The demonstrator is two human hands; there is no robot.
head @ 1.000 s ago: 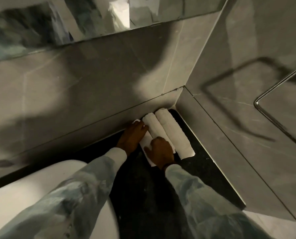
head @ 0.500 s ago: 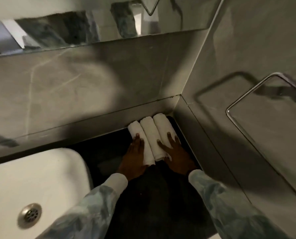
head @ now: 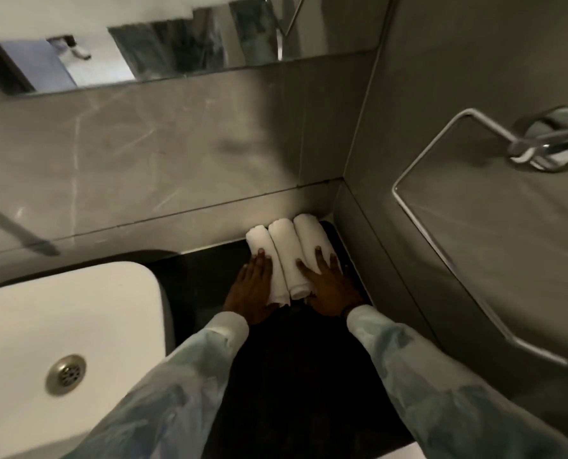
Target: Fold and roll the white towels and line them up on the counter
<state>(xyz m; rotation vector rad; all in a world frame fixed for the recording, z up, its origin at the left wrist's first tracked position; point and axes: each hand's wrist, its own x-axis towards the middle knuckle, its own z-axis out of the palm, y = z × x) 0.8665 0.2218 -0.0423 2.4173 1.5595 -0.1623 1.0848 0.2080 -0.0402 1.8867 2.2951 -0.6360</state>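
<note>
On counter [head: 295, 359]: 3 rolled towels [head: 284, 256]; left hand [head: 251, 289], right hand [head: 329, 286] flat, seemingly pressing.

Your counter [head: 302, 376] is a dark, nearly black slab running into the corner where two grey tiled walls meet. Directly on it, pushed into that corner, lie three rolled white towels [head: 284, 256], side by side and touching. On its left side sits a white basin [head: 77, 326] with a metal drain [head: 65, 375] in its bowl.
</note>
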